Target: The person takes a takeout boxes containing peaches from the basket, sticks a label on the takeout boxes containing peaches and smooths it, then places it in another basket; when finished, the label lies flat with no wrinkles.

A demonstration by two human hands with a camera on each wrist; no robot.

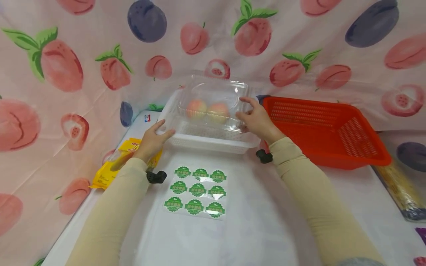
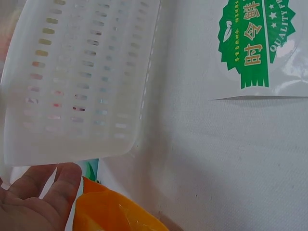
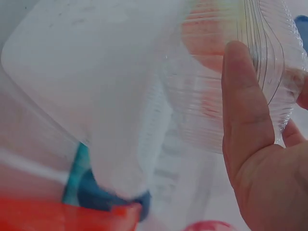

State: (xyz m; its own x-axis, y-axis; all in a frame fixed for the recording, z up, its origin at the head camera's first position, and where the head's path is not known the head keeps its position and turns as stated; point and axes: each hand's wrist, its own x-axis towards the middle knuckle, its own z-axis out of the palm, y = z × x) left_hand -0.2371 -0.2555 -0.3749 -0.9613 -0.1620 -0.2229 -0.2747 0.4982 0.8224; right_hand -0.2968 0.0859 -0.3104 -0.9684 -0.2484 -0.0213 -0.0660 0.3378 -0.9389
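A clear plastic clamshell box with two round red-and-yellow fruits inside sits in the white plastic basket, tilted up toward the back. My right hand holds the box at its right end, with the thumb and fingers on either side of its ribbed wall. At the basket's left end is my left hand, its thumb and fingers spread. From the left wrist, its fingertips show right at the basket's lower corner.
A red basket stands to the right. A sheet of round green stickers lies in front on the white table. Yellow packaging is beside the left forearm, and a long clear packet lies at far right. Fruit-patterned cloth hangs behind.
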